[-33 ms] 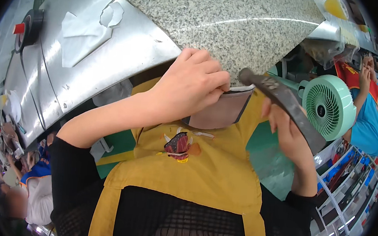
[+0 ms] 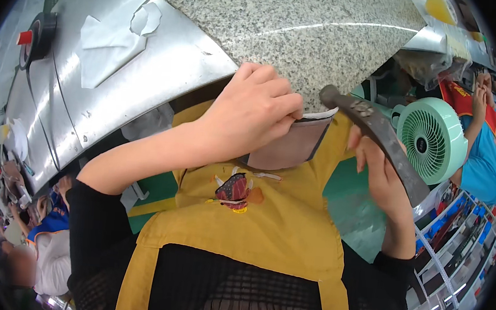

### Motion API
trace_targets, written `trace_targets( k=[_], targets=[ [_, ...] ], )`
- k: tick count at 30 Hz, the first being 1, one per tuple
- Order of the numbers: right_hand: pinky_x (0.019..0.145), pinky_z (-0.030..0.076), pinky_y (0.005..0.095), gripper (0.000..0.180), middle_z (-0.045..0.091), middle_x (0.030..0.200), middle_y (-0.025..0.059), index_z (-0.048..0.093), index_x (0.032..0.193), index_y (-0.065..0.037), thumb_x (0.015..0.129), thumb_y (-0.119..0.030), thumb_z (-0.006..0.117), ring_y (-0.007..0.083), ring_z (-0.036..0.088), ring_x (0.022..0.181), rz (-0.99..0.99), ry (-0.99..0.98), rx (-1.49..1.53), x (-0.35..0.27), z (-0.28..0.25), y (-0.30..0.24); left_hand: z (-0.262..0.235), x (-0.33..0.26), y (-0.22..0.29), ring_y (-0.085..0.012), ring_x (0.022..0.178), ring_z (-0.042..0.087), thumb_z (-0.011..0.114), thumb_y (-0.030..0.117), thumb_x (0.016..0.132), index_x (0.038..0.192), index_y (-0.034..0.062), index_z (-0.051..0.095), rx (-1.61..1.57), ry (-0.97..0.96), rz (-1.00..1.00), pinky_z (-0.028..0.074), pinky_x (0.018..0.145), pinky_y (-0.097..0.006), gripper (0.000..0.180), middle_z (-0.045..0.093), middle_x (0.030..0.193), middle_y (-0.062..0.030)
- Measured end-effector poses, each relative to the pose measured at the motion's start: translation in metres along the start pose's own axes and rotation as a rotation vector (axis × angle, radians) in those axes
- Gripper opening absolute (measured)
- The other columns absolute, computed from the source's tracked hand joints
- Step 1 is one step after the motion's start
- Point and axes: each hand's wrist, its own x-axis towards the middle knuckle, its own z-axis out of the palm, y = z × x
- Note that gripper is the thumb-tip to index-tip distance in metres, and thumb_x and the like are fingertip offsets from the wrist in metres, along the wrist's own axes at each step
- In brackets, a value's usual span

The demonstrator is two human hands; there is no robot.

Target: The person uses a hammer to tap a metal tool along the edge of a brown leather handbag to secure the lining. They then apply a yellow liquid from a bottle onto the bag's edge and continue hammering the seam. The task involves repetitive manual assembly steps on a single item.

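My left hand (image 2: 254,109) is closed, pinching a flat pinkish-grey piece of material (image 2: 288,145) with dark borders and a pale top edge. The piece hangs at the near edge of the speckled stone slab (image 2: 303,48), in front of my mustard apron (image 2: 265,232). In my right hand (image 2: 379,174) is a dark, curved hammer (image 2: 378,133), its rounded end beside the slab's edge and just above the piece's right corner. Whether that end touches the slab, I cannot tell. My left fingertips are partly hidden behind the hand.
To the left, a metal table (image 2: 180,50) carries a torn white sheet (image 2: 108,48) and a black tape roll (image 2: 40,38). A mint-green fan (image 2: 430,140) stands right of the hammer. Other people (image 2: 484,147) are at the right and lower left, near a white rack (image 2: 457,241).
The hammer's rounded end has moved slightly up and to the right. My left hand and the piece stay almost where they were.
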Motion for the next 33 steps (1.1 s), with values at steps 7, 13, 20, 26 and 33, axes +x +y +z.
trace_targets(
  k=[7,13,20,26,33],
  targets=[
    [0.056,0.034,0.0243,0.013,0.044,0.069,0.0031,0.049,0.096,0.001,0.094,-0.011,0.046,0.0116,0.038,0.059,-0.124,0.089,-0.114,-0.010,0.018,0.015,0.015,0.005,-0.002,-0.0214,0.084,0.051,0.065,0.010,0.071,0.078,0.0106,0.058,0.132,0.104,0.068,0.038,0.082,-0.035,0.009,0.051,0.078,-0.0018],
    [0.056,0.035,0.0253,0.012,0.044,0.069,0.0027,0.049,0.093,0.001,0.095,-0.010,0.044,0.0119,0.038,0.059,-0.113,0.086,0.020,-0.009,0.018,0.016,-0.002,0.012,0.004,-0.0210,0.085,0.051,0.065,0.009,0.073,0.078,0.0095,0.057,0.173,-0.103,0.012,0.038,0.083,-0.035,0.009,0.053,0.079,-0.0024],
    [0.058,0.039,0.0254,0.019,0.046,0.068,0.0041,0.052,0.108,0.002,0.096,-0.012,0.049,0.0121,0.044,0.061,0.024,0.113,0.065,-0.018,0.005,0.016,-0.009,0.000,0.019,-0.0230,0.077,0.053,0.063,0.004,0.073,0.080,0.0061,0.052,-0.065,-0.099,-0.095,0.044,0.069,-0.034,0.013,0.051,0.079,-0.0053],
    [0.059,0.039,0.0250,0.017,0.048,0.073,0.0050,0.052,0.105,0.002,0.095,-0.012,0.049,0.0120,0.045,0.064,0.016,0.145,0.187,-0.023,0.001,0.015,0.007,0.003,0.023,-0.0241,0.068,0.057,0.061,0.002,0.075,0.084,0.0047,0.050,-0.232,-0.027,-0.219,0.048,0.058,-0.033,0.014,0.050,0.082,-0.0071],
    [0.056,0.034,0.0238,0.016,0.044,0.071,0.0024,0.048,0.103,0.002,0.097,-0.011,0.041,0.0100,0.038,0.060,-0.119,0.072,-0.055,-0.011,0.010,0.024,0.020,0.004,0.025,-0.0249,0.072,0.059,0.061,0.004,0.078,0.087,0.0070,0.056,0.002,0.029,-0.264,0.049,0.063,-0.034,0.011,0.052,0.084,-0.0075]
  ],
)
